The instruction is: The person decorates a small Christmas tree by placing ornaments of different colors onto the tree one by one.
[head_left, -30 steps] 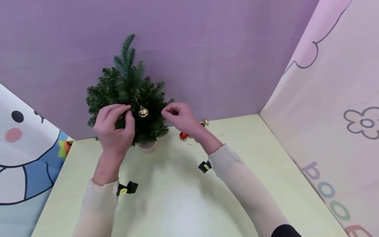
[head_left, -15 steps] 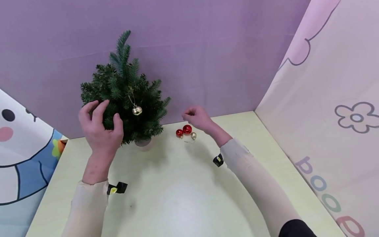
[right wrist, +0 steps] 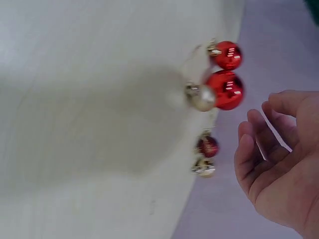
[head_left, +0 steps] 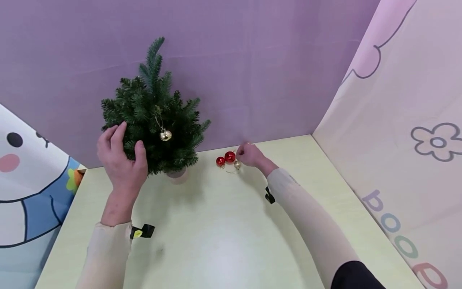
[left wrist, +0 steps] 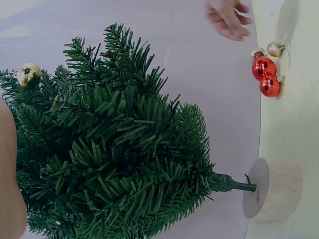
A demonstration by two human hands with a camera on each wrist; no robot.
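Observation:
A small green Christmas tree (head_left: 144, 108) stands at the back left on a round wooden base (left wrist: 284, 191). One gold ball ornament (head_left: 165, 135) hangs from its front by a thread. My left hand (head_left: 124, 162) is at the tree's left front with loosely bent fingers; whether they touch the branches I cannot tell. Over the loose ornaments on the table hovers my right hand (right wrist: 279, 154), fingers loosely bent, nothing between them. Those ornaments are shiny red balls (head_left: 229, 157), a pale gold ball (right wrist: 203, 98), a dark red ball (right wrist: 207, 146) and another gold one (right wrist: 204, 168).
The pale tabletop (head_left: 216, 224) meets a purple backdrop (head_left: 252, 80) just behind the tree and ornaments. Printed panels stand on both sides, a cartoon figure (head_left: 32, 176) on the left and a flower panel (head_left: 404, 132) on the right.
My right hand has moved away from the tree, rightward and down to the loose ornaments. The left hand has drawn back leftward and its fingers have spread. The gold ball stays hanging.

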